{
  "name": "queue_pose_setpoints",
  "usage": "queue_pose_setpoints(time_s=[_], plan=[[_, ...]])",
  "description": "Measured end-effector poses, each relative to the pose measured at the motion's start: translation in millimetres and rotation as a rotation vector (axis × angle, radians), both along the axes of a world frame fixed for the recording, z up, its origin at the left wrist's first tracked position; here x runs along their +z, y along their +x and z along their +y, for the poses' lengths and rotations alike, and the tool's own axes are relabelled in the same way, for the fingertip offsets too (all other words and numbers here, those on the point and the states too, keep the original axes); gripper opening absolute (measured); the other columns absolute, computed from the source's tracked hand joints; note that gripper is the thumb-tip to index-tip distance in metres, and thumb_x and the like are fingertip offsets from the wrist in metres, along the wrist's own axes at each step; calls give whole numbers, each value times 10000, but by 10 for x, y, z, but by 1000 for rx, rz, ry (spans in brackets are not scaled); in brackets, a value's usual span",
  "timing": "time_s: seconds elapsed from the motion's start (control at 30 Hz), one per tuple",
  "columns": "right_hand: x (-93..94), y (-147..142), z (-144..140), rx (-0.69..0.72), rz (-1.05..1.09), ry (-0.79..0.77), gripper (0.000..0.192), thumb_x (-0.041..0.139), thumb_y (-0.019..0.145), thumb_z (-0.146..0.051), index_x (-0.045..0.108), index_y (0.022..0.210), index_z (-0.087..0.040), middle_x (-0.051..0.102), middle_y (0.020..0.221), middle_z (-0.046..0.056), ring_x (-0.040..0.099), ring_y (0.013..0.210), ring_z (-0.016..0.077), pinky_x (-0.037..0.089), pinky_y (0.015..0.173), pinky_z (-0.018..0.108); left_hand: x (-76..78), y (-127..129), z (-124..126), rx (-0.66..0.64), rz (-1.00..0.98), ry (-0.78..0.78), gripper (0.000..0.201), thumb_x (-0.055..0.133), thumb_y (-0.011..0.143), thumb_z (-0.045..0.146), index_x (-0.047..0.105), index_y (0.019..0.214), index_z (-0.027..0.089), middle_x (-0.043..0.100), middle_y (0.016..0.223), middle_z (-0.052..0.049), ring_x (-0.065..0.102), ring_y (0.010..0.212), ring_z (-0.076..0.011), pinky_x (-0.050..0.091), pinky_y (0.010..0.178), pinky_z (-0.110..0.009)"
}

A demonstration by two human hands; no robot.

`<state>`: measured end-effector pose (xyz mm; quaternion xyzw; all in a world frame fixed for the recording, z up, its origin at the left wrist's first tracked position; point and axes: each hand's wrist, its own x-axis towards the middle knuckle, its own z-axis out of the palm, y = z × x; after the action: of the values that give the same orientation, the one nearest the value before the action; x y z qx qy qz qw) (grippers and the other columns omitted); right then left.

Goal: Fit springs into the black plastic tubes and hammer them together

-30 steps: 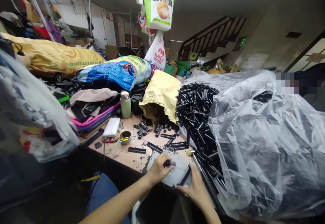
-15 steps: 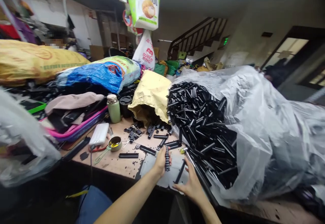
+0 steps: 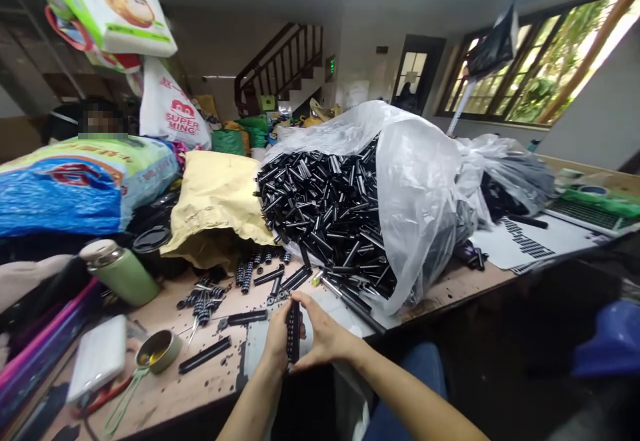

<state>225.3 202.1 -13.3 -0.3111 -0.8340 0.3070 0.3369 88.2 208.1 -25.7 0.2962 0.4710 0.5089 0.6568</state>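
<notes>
My left hand (image 3: 276, 341) is closed around a ridged black rod (image 3: 290, 334), held upright above the near edge of the table. My right hand (image 3: 325, 334) grips a narrow black strip (image 3: 297, 324) by its two ends, index finger on top and thumb below. Strip and rod lie side by side, apparently touching; the fingers partly cover both. Beyond my hands, loose black strips (image 3: 205, 354) and short ridged black rods (image 3: 244, 274) lie on the tabletop. A metal rod with a yellow-green end (image 3: 317, 279) is just to the right.
A big clear plastic bag (image 3: 415, 187) spills black strips (image 3: 325, 207) onto the table. Left of it are a yellow paper sack (image 3: 220, 187), a green bottle (image 3: 125, 277), a small round tin (image 3: 159, 351) and a white power bank (image 3: 97, 357). Another person's head shows behind the blue sack (image 3: 85, 184).
My view has swung right, bringing the window into sight. My right hand has brought the black strip from beside the left hand up against the ridged rod.
</notes>
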Motion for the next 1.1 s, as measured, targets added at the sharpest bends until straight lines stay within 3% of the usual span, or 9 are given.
queue_pose_setpoints(time_s=[0.27,0.7,0.93,1.1], plan=[[36,-22,-129,-87,-75,-103,1233,871,451,-315,171,1451,-139,319,1451,198,305,1378,304,261,1157,434,48,9,-165,12,15,4,569,682,622,655,538,854,157,478,467,64,496,355,-119,394,351,-215],[-142,-146,-136,-91,-26,-226,1123,821,487,-256,193,1417,-193,323,1451,175,361,1348,319,317,1126,474,53,-67,-173,-40,54,2,683,599,577,791,537,812,152,466,483,56,508,367,-112,380,354,-199],[-320,-248,-174,-209,-126,-206,1090,748,475,-163,187,1409,-163,336,1438,195,325,1369,329,287,1141,483,-113,-90,-130,-50,93,-56,598,580,645,742,519,792,166,445,460,66,492,351,-119,355,350,-200],[-402,-302,-151,-178,-115,-272,1134,825,457,-282,213,1407,-180,360,1426,190,340,1360,345,278,1140,507,-258,-105,-82,-18,84,-140,479,522,771,645,518,777,166,467,456,47,473,338,-116,337,352,-196]])
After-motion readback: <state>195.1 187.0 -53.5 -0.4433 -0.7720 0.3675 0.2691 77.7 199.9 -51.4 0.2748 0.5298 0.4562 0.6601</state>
